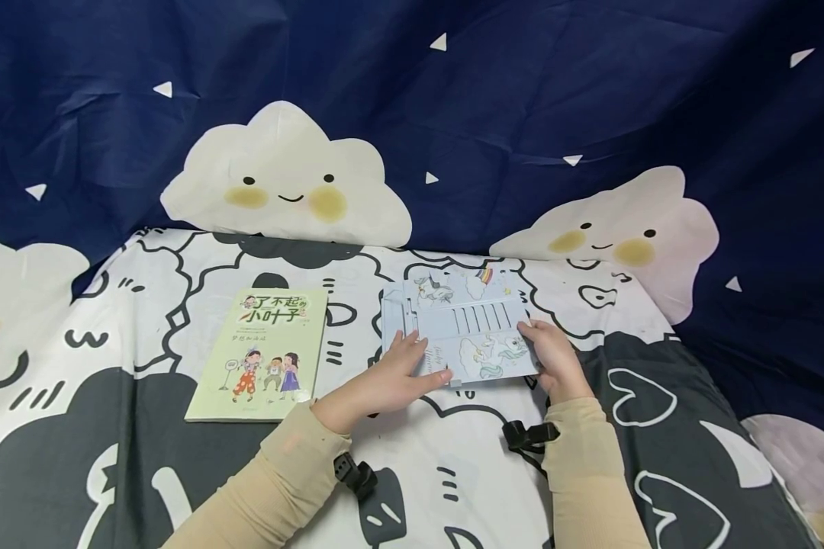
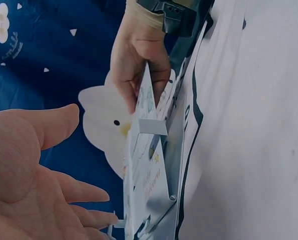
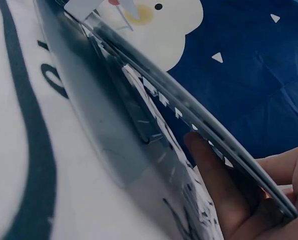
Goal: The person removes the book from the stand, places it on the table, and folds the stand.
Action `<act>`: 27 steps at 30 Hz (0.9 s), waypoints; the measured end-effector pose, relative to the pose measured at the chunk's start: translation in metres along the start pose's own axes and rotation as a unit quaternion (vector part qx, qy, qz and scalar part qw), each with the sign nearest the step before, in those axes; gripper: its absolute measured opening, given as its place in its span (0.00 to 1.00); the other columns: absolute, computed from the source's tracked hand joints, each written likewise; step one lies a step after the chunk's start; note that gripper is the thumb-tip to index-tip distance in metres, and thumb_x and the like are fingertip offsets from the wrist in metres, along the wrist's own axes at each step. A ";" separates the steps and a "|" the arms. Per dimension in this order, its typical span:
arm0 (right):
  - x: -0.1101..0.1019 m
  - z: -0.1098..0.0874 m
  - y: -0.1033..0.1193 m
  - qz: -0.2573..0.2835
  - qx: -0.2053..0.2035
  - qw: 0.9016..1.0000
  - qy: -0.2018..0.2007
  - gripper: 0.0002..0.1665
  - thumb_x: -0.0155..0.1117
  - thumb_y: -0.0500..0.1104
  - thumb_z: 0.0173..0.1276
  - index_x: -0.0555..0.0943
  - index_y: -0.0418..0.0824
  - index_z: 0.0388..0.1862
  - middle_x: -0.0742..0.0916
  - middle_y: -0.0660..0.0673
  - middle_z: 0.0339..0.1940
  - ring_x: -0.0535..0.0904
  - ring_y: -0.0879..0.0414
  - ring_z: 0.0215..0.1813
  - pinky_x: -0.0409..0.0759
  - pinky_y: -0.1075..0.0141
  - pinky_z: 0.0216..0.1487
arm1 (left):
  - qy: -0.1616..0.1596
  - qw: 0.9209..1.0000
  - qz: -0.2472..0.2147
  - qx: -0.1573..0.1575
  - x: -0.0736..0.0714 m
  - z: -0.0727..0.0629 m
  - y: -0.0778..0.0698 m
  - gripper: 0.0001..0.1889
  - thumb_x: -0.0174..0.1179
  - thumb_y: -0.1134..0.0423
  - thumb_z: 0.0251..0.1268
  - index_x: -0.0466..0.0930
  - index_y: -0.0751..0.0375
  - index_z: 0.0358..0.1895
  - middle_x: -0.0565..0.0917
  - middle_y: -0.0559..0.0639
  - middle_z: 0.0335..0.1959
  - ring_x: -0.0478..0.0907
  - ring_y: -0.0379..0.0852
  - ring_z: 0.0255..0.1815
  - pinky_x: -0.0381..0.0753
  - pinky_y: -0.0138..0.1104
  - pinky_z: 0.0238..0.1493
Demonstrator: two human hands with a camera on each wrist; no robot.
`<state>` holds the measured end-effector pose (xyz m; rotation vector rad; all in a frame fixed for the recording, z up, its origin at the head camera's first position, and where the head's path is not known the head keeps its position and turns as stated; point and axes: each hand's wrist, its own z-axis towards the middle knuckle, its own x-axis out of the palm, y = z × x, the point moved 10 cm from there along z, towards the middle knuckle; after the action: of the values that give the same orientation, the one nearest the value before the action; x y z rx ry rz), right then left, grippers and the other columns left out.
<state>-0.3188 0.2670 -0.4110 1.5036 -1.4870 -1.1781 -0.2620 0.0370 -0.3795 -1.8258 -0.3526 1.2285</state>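
A light blue book stand (image 1: 487, 297) with unicorn drawings and a row of slots lies tilted over the bedding in the head view. My right hand (image 1: 558, 357) pinches its right edge, thumb on top and fingers beneath, as the right wrist view also shows. At the stand's left side is my left hand (image 1: 400, 374), fingers extended and thumb spread. In the left wrist view one fingertip is at a small prong (image 2: 119, 223) on the stand; whether it presses there I cannot tell. The panel (image 3: 199, 117) is raised at an angle from its base (image 3: 98, 120).
To the left, a pale green book (image 1: 261, 358) lies face up on the black-and-white patterned cloth (image 1: 446, 457). Behind stands a dark blue fabric backdrop (image 1: 467, 91) with smiling clouds. Black straps (image 1: 358, 474) circle both wrists.
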 end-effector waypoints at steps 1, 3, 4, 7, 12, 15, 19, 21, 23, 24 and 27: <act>0.000 0.000 -0.001 0.006 0.002 1.000 -0.001 0.29 0.45 0.46 0.81 0.61 0.30 0.73 0.82 0.57 0.33 0.81 0.69 0.33 0.82 0.76 0.36 | 0.000 1.000 -0.002 0.000 0.000 0.000 0.000 0.41 0.52 0.45 0.74 0.53 0.76 0.75 0.46 0.70 0.79 0.32 0.66 0.81 0.40 0.58 0.79; 0.001 0.001 -0.004 0.014 0.006 1.000 -0.001 0.31 0.45 0.45 0.81 0.58 0.30 0.76 0.82 0.57 0.36 0.81 0.70 0.34 0.81 0.77 0.38 | 0.000 1.000 -0.006 -0.001 -0.001 0.001 0.001 0.41 0.52 0.46 0.74 0.53 0.76 0.75 0.45 0.70 0.80 0.32 0.66 0.81 0.40 0.57 0.79; 0.001 0.001 -0.006 0.018 0.010 1.000 -0.001 0.33 0.45 0.44 0.80 0.56 0.30 0.77 0.81 0.56 0.37 0.81 0.70 0.34 0.81 0.78 0.39 | 0.000 1.000 -0.008 -0.001 -0.001 0.001 0.002 0.41 0.52 0.46 0.74 0.53 0.76 0.75 0.45 0.70 0.80 0.32 0.66 0.81 0.40 0.57 0.79; 0.001 0.002 -0.012 0.023 0.021 1.000 -0.003 0.35 0.46 0.43 0.79 0.52 0.31 0.79 0.80 0.55 0.41 0.80 0.70 0.35 0.81 0.78 0.40 | 0.000 1.000 -0.013 -0.002 -0.002 0.001 0.004 0.41 0.52 0.46 0.74 0.52 0.76 0.75 0.44 0.69 0.80 0.32 0.66 0.81 0.40 0.57 0.80; 0.006 0.006 -0.022 0.025 0.041 0.999 0.022 0.33 0.48 0.41 0.77 0.54 0.30 0.76 0.82 0.54 0.37 0.82 0.68 0.34 0.83 0.75 0.39 | -0.010 1.000 -0.017 -0.004 -0.007 0.001 0.007 0.41 0.52 0.47 0.74 0.52 0.76 0.75 0.44 0.67 0.80 0.32 0.65 0.81 0.41 0.57 0.79; 0.008 0.008 -0.027 0.025 0.049 0.998 0.038 0.26 0.51 0.40 0.76 0.62 0.31 0.68 0.83 0.54 0.33 0.83 0.65 0.33 0.84 0.74 0.38 | -0.018 1.000 -0.017 -0.007 -0.009 0.001 0.009 0.41 0.52 0.47 0.74 0.52 0.77 0.75 0.45 0.66 0.81 0.33 0.65 0.82 0.42 0.57 0.79; 0.009 0.010 -0.028 0.022 0.044 0.997 0.056 0.18 0.52 0.38 0.75 0.66 0.33 0.60 0.85 0.53 0.31 0.84 0.64 0.33 0.84 0.73 0.36 | -0.022 1.000 -0.019 -0.011 -0.011 0.002 0.011 0.41 0.52 0.46 0.74 0.52 0.76 0.75 0.45 0.65 0.81 0.33 0.64 0.82 0.42 0.57 0.79; 0.010 0.010 -0.028 0.018 0.040 0.997 0.068 0.16 0.53 0.38 0.75 0.66 0.33 0.58 0.85 0.53 0.31 0.85 0.64 0.32 0.84 0.73 0.35 | -0.024 0.999 -0.021 -0.012 -0.012 0.002 0.012 0.41 0.52 0.47 0.74 0.52 0.76 0.75 0.45 0.65 0.81 0.33 0.64 0.82 0.42 0.58 0.79; 0.011 0.010 -0.027 0.014 0.035 0.996 0.077 0.13 0.53 0.38 0.76 0.67 0.33 0.54 0.85 0.53 0.30 0.85 0.63 0.31 0.84 0.73 0.34 | -0.025 0.999 -0.023 -0.013 -0.012 0.001 0.012 0.41 0.52 0.47 0.74 0.52 0.76 0.75 0.45 0.65 0.81 0.33 0.65 0.82 0.42 0.58 0.79; 0.011 0.010 -0.027 0.013 0.033 0.996 0.080 0.12 0.53 0.38 0.76 0.67 0.33 0.53 0.86 0.52 0.30 0.85 0.63 0.31 0.84 0.72 0.33 | -0.026 0.999 -0.024 -0.013 -0.013 0.001 0.012 0.41 0.53 0.47 0.74 0.52 0.76 0.75 0.45 0.65 0.81 0.32 0.65 0.82 0.41 0.58 0.79; 0.010 0.010 -0.027 0.014 0.027 0.996 0.082 0.09 0.55 0.38 0.75 0.67 0.35 0.46 0.86 0.52 0.28 0.85 0.63 0.29 0.84 0.72 0.30 | -0.026 0.999 -0.024 -0.014 -0.013 0.001 0.012 0.41 0.53 0.47 0.74 0.52 0.76 0.75 0.45 0.65 0.81 0.33 0.64 0.82 0.41 0.58 0.79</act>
<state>-0.3196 0.2606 -0.4406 1.5716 -1.4347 -0.9812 -0.2719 0.0222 -0.3818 -1.8007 -0.4431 1.2458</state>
